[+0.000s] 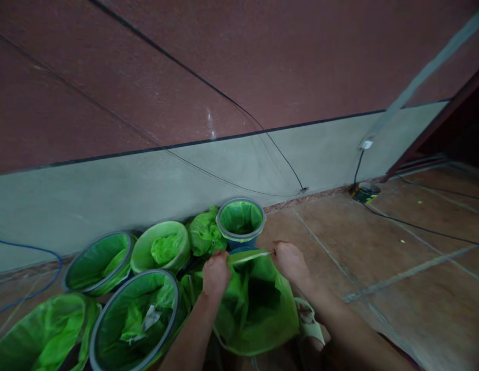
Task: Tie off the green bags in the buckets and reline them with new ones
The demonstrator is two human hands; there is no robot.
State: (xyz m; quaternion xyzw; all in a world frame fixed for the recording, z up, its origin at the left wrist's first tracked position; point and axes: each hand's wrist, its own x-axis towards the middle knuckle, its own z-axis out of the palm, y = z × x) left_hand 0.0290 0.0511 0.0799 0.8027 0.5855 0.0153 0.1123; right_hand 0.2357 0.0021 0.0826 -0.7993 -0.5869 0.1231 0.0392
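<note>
My left hand (215, 274) and my right hand (290, 262) each pinch the rim of a green plastic bag (258, 309) and hold its mouth stretched between them, low over the tiled floor. Both hands are closed on the bag's top edge. The bag hangs open below the hands, dark inside. Just behind the hands stands a small blue bin (241, 222) lined with a green bag, close to the wall.
Several more bins with green liners (135, 319) (98, 260) (162, 250) crowd the floor at lower left. A loose crumpled green bag (204, 233) lies between bins. Cables run along the wall and floor; a socket (365, 191) sits at right. My sandalled foot (309, 322) is below the bag.
</note>
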